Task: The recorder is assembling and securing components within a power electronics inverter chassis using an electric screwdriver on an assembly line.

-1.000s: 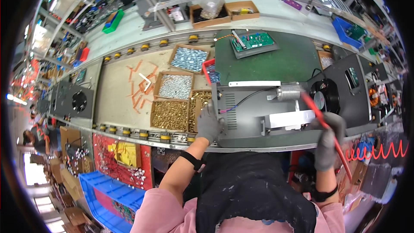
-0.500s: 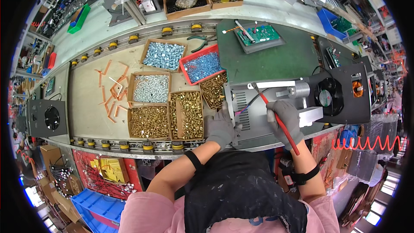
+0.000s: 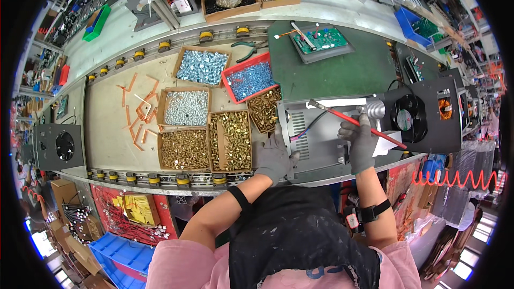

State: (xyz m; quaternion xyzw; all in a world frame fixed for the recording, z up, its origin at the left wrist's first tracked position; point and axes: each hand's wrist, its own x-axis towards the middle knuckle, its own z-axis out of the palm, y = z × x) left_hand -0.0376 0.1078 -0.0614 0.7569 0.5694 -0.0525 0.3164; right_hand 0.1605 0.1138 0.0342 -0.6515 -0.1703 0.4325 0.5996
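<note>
A grey metal casing (image 3: 318, 155) lies open on the bench in front of me, with a black fan section (image 3: 423, 126) at its right end. My left hand (image 3: 273, 159), in a grey glove, is wrapped around the casing's left end. My right hand (image 3: 360, 142), also gloved, grips a long red-handled tool (image 3: 385, 137) above the casing. Its metal head (image 3: 316, 104) points left, near the far left part of the casing; its exact kind is unclear. Dark and coloured wires (image 3: 306, 131) run inside, beside the vent slots. A white strip (image 3: 340, 103) lies along the far side.
Left of the casing stand cardboard boxes of brass-coloured screws (image 3: 184, 150) and silver fasteners (image 3: 186, 108), plus a red tray (image 3: 231, 90) of small screws. Pliers (image 3: 246, 51) lie behind them. A green circuit board (image 3: 324, 40) sits on the green mat. Orange strips (image 3: 133, 123) lie further left.
The red-handled tool has turned flatter, its handle end swinging up and to the right. My right hand has shifted slightly and changed its grip. My left hand stays on the casing.
</note>
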